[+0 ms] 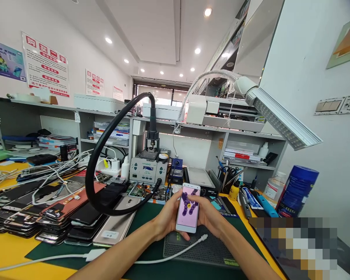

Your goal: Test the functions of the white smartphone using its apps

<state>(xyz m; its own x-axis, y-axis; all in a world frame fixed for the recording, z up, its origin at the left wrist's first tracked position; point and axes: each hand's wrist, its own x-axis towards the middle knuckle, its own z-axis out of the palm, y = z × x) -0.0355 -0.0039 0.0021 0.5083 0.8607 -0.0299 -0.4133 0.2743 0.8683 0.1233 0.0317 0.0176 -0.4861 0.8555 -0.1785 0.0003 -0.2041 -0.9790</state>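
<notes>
A white smartphone (pixel 188 221) is held upright in front of me, its lit screen showing a pink and purple picture. My left hand (pixel 168 214) is wrapped round its left edge, with fingers behind it. On the other side my right hand (pixel 208 214) grips the right edge, its thumb lying over the screen. Most fingers of both hands are hidden behind the phone. Beneath them a black perforated pad (pixel 218 249) lies on the green mat (pixel 148 217). A white charging cable (pixel 175 256) crosses the pad, its plug end free near my right wrist.
Stacks of phones and phone parts (pixel 58 206) fill the left side. A hot-air station (pixel 148 169) with a thick black hose (pixel 93 171) stands behind. On the right are a tool holder (pixel 229 179), a blue can (pixel 299 190) and a clear bottle (pixel 274 190). A lamp (pixel 282 112) hangs above.
</notes>
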